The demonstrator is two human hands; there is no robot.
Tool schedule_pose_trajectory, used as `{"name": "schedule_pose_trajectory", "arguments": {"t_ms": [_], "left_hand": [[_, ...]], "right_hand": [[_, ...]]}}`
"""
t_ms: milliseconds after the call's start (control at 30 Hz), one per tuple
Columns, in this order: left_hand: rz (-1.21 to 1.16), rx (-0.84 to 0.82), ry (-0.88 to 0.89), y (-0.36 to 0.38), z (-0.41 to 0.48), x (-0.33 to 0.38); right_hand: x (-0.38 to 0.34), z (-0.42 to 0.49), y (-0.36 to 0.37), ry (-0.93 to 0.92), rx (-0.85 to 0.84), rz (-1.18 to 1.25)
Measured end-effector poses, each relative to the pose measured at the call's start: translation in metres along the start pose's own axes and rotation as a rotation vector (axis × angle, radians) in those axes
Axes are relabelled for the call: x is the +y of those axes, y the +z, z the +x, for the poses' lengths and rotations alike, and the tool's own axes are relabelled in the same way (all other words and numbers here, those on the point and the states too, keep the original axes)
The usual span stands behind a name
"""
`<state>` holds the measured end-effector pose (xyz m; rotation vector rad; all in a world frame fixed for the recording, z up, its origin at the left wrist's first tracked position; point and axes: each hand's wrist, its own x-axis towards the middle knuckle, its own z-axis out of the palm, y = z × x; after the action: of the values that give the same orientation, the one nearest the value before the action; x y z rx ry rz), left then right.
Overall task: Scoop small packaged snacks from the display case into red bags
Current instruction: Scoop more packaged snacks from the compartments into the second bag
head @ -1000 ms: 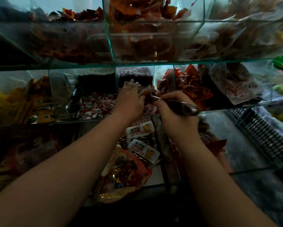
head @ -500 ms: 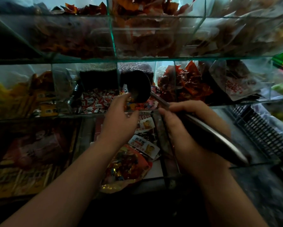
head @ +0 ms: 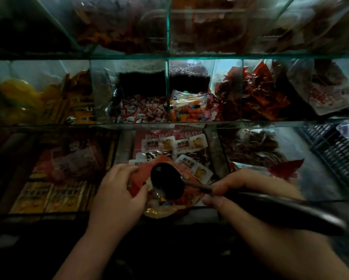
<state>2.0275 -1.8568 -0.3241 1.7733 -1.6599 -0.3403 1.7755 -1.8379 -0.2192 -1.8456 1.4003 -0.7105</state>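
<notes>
Pinching red bag open with left hand, gripping scoop at its mouth with right hand; could spill outside if tipped off-centre or mouth let sag.

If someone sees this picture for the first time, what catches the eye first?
The dark scoop sits low in the centre, held by the right hand over the red bag that the left hand grips. Behind, red-and-white candies brighten the middle glass shelf.

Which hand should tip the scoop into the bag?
Right. The right hand grips the scoop, whose bowl is over the bag; the left hand holds the bag's edge.
</notes>
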Motion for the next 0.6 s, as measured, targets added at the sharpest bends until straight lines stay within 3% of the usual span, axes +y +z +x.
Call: {"name": "schedule_pose_trajectory", "arguments": {"t_ms": [100,167,267,367,500,600], "left_hand": [[0.053,-0.101,-0.186,0.003,-0.003,-0.007],[0.071,-0.054,-0.215,0.007,-0.003,-0.011],[0.009,0.025,-0.200,0.013,-0.006,-0.013],[-0.096,0.041,-0.122,0.015,-0.010,-0.016],[-0.144,0.091,-0.085,0.015,-0.014,-0.021],[-0.133,0.120,-0.088,0.014,-0.014,-0.024]], "right_hand": [[0.005,0.008,0.020,-0.126,-0.095,-0.226],[0.021,0.015,0.043,-0.097,-0.177,-0.282],[0.045,0.042,0.085,-0.064,-0.168,-0.280],[0.065,0.056,0.121,0.055,-0.048,-0.128],[0.068,0.068,0.138,0.278,0.293,0.216],[0.067,0.065,0.131,0.355,0.363,0.355]]}}
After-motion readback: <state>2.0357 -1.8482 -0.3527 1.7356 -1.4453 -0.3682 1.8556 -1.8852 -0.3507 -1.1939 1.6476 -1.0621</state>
